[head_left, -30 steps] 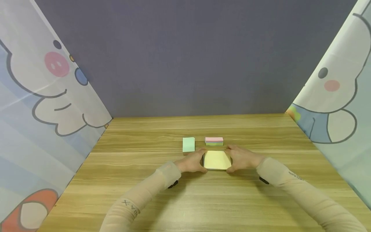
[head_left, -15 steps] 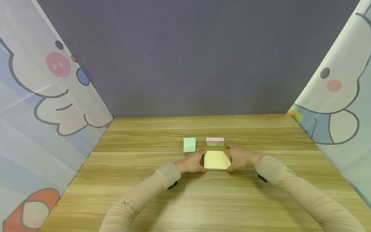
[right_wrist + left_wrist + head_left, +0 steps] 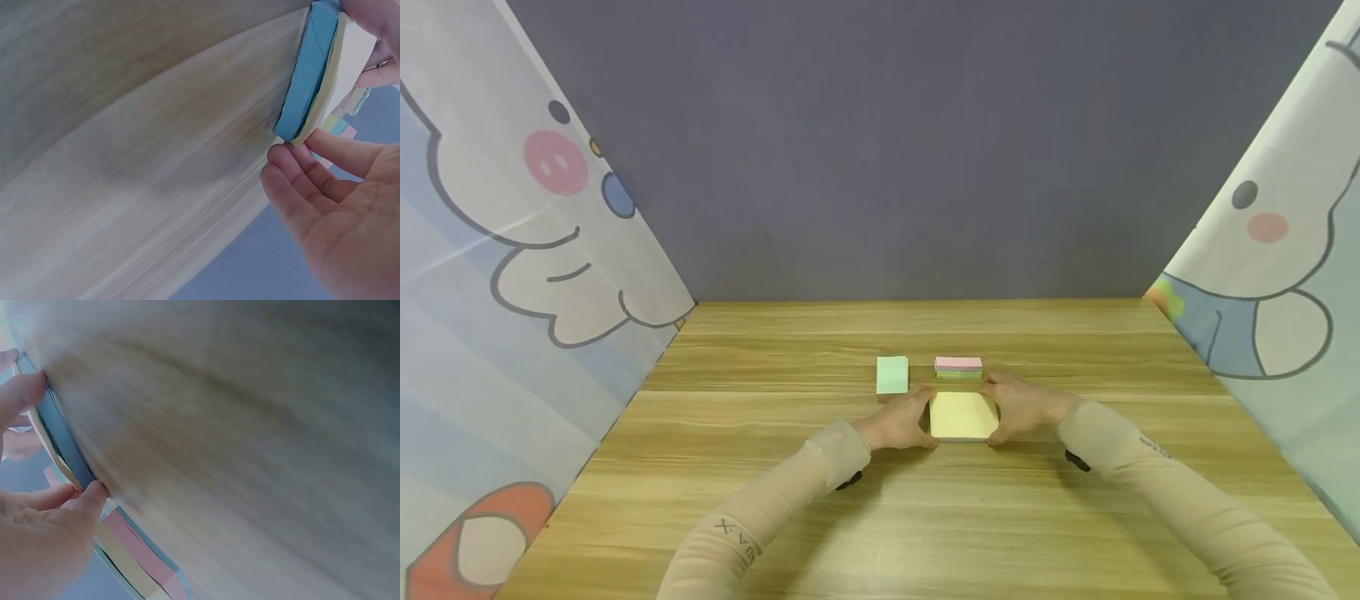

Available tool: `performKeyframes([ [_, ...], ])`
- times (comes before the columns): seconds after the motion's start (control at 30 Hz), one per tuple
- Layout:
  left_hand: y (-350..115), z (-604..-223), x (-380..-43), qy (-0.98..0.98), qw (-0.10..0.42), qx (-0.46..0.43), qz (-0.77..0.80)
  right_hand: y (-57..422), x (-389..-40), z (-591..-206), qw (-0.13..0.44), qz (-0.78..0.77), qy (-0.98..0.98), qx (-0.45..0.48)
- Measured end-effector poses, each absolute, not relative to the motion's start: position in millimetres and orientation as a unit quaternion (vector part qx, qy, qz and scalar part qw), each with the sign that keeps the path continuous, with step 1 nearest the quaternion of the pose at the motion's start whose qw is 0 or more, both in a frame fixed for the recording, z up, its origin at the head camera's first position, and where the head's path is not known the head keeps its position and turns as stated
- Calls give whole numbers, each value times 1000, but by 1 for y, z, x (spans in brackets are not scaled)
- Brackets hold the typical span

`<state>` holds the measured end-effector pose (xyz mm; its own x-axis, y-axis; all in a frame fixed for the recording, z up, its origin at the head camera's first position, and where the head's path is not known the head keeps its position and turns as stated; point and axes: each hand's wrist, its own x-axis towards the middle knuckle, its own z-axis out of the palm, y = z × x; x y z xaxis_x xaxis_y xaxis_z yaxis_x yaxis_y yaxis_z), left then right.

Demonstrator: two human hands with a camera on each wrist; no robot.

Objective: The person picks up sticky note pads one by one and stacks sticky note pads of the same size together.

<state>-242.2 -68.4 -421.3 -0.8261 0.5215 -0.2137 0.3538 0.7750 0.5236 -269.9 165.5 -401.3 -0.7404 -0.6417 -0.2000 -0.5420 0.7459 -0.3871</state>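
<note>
A square stack of sticky notes (image 3: pixel 964 416) lies on the wooden table, its top pad pale yellow. Beneath the yellow, a thicker blue pad (image 3: pixel 309 69) shows in the right wrist view. My left hand (image 3: pixel 898 419) grips the stack's left side, thumb at the near corner and fingers at the far one. Mirroring it, my right hand (image 3: pixel 1024 408) holds the right side the same way. In the left wrist view, fingertips press at the corners of the blue layer (image 3: pixel 62 434).
Behind my left hand stands a mint-topped sticky note stack (image 3: pixel 892 375), with pink, yellow and blue layers below. A narrow pink-topped stack (image 3: pixel 958 367) lies just beyond the yellow one. A dark grey panel (image 3: pixel 910 167) backs the table (image 3: pixel 925 525); cartoon-printed sheets flank it.
The head view has shifted slightly, so everything sits a few pixels over. Both hands keep their hold on the yellow-topped stack, which stays in the same place among the other stacks.
</note>
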Motion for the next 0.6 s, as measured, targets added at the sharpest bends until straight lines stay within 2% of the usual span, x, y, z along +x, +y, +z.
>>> performKeyframes([
  [0.47,-70,-420,-242,926,168,250,228,167,-269,-404,137,-163,918,-333],
  [0.6,-71,-422,-238,924,175,249,233,165,-266,-405,149,-163,919,-327],
])
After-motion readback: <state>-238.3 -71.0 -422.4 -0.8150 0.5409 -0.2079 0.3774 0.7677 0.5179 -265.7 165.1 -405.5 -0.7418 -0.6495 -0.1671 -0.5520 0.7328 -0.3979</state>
